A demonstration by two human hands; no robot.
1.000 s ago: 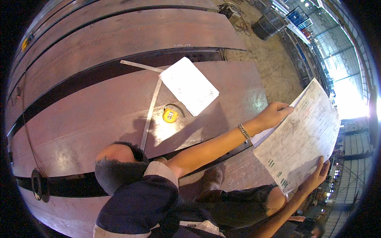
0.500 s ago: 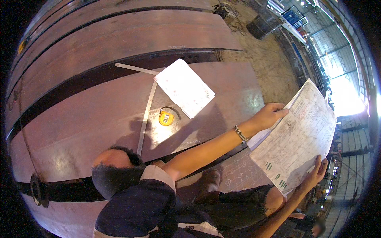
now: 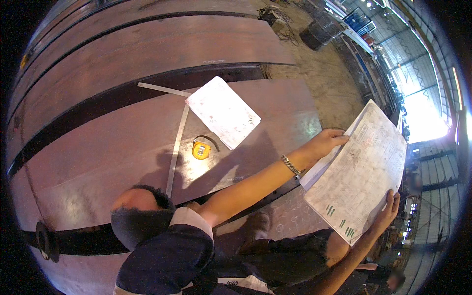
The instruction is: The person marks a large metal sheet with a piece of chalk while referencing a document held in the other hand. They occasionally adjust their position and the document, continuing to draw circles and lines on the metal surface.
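Observation:
A sheaf of worn, stained printed sheets (image 3: 361, 164) with green marks near its lower corner is held up in front of me. My left hand (image 3: 332, 139), with a chain bracelet at the wrist, is closed on its left edge, fingers over the top sheet. My right hand (image 3: 387, 210) grips the edge nearest my right knee. A second stack of papers (image 3: 223, 112) lies on the brown steel plate (image 3: 98, 162). Beside it sit a yellow tape measure (image 3: 200, 150) with a black strap and a metal square (image 3: 179, 142), its corner covered by the papers.
Further steel plates (image 3: 162, 44) lie beyond, with dark gaps between them. A dark drum (image 3: 319, 32) and a heap of cables (image 3: 282, 24) are on the dirty floor at the far side. A black ring-shaped object (image 3: 43, 241) is at the lower left. Another person (image 3: 376, 275) shows at the lower right.
The view has shifted slightly, so the plates and papers sit a little further left. Both hands keep hold of the sheets, with little other movement.

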